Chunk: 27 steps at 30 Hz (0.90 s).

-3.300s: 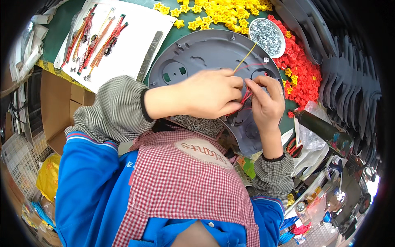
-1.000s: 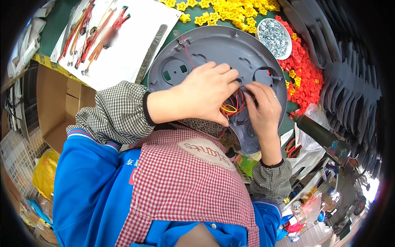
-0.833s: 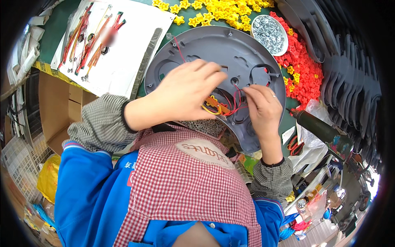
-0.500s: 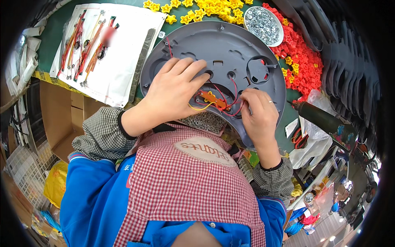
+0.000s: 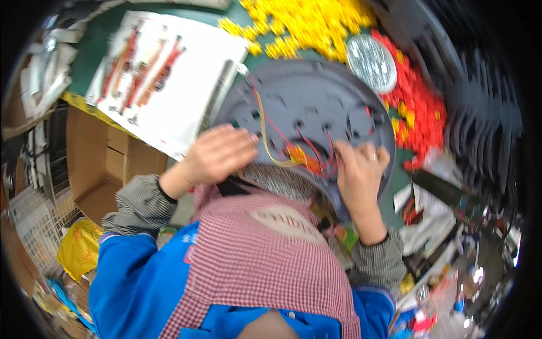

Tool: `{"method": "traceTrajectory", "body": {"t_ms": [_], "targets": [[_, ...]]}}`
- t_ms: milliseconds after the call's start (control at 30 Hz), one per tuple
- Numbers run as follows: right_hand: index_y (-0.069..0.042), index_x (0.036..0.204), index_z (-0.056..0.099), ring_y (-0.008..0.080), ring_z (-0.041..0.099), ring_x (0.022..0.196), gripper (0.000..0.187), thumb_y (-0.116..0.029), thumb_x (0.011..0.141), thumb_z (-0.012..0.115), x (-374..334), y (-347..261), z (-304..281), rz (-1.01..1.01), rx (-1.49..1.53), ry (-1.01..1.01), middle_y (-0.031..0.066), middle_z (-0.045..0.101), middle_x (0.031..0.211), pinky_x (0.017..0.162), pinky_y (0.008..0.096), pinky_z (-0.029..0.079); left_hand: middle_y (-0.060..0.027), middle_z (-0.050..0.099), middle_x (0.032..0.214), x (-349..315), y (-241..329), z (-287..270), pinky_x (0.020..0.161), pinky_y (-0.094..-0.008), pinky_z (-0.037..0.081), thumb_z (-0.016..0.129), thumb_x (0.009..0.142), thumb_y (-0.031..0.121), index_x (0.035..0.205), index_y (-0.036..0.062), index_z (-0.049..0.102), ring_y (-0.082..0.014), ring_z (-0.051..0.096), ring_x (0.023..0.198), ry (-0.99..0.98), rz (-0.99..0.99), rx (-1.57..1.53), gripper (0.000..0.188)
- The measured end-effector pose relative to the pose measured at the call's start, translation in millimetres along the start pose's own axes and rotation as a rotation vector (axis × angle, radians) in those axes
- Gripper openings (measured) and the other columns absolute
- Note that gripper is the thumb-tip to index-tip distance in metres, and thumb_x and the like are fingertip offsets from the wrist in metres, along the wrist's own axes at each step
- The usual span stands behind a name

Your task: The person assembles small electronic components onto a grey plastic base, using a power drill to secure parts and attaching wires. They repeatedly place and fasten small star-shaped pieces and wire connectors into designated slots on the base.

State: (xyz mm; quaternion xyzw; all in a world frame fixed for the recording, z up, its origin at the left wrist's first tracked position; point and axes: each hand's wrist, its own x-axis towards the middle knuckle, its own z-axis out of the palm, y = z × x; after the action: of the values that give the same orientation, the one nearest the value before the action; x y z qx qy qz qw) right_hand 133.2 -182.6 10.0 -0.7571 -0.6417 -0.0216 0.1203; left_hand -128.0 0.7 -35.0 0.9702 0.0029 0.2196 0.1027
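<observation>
A dark grey curved plastic shell (image 5: pixel 271 93) lies in front of me, with bosses and round holes on its inner side. My left hand (image 5: pixel 221 153) is at the shell's lower left edge, fingers stretched out, with nothing seen in it. A small orange circuit board (image 5: pixel 304 159) sits at the shell's inner curve, with red and yellow wires attached. The yellow wire (image 5: pixel 262 116) runs up beside a red one toward the shell's upper left rim. At the right, my right hand (image 5: pixel 361 172) has its thumb and forefinger closed at the red wires (image 5: pixel 331 148); blur softens the fingertips.
Wire sets lie on a white sheet (image 5: pixel 195 59) at the left. Beyond the shell are yellow star-shaped pieces (image 5: pixel 310 25), a bowl of metal parts (image 5: pixel 371 63) and red pieces (image 5: pixel 420 104). Grey shells (image 5: pixel 480 107) stand stacked at right. A dark cylindrical tool (image 5: pixel 443 186) is nearby.
My left hand has moved down and left off the middle of the shell, uncovering the yellow and red wires. My right hand stays near the red wires. The whole view has shifted and blurred.
</observation>
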Motion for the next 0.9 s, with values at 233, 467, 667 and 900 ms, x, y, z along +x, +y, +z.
{"method": "traceTrajectory", "body": {"t_ms": [233, 467, 667, 900], "targets": [[0.002, 0.109, 0.066, 0.0195, 0.063, 0.085, 0.022, 0.001, 0.088, 0.064, 19, 51, -30, 0.36, 0.555, 0.414, 0.0097, 0.071, 0.093, 0.082, 0.033, 0.049, -0.0091, 0.073, 0.105, 21, -28, -51, 0.077, -0.03, 0.056, 0.067, 0.085, 0.011, 0.094, 0.0067, 0.07, -0.0218, 0.071, 0.098, 0.181, 0.133, 0.308, 0.011], [0.006, 0.107, 0.066, 0.0164, 0.066, 0.093, 0.016, 0.001, 0.093, 0.061, 68, 85, -20, 0.431, 0.591, 0.488, 0.012, 0.07, 0.1, 0.086, 0.0306, 0.051, -0.0075, 0.072, 0.085, 106, -215, -129, 0.064, -0.0326, 0.049, 0.069, 0.083, 0.011, 0.104, 0.007, 0.069, -0.0224, 0.067, 0.067, 0.562, -0.303, 0.773, 0.022], [0.002, 0.112, 0.069, 0.0287, 0.064, 0.105, 0.023, 0.002, 0.09, 0.061, 135, 120, -27, 0.127, -0.041, 0.745, 0.0154, 0.068, 0.114, 0.094, 0.0377, 0.048, -0.0026, 0.069, 0.07, 129, -278, -42, 0.069, -0.034, 0.049, 0.067, 0.085, 0.023, 0.1, 0.013, 0.068, -0.0205, 0.066, 0.064, 0.228, -0.626, 0.881, 0.018], [-0.005, 0.123, 0.064, 0.0315, 0.062, 0.1, 0.033, -0.023, 0.095, 0.058, 143, 202, -34, 0.425, -0.485, 0.402, 0.0137, 0.066, 0.11, 0.096, 0.0459, 0.043, -0.0079, 0.071, 0.081, 160, -239, -19, 0.077, -0.0349, 0.052, 0.067, 0.079, 0.018, 0.099, 0.0125, 0.069, -0.026, 0.07, 0.076, 0.289, -0.423, 0.786, 0.021]]}}
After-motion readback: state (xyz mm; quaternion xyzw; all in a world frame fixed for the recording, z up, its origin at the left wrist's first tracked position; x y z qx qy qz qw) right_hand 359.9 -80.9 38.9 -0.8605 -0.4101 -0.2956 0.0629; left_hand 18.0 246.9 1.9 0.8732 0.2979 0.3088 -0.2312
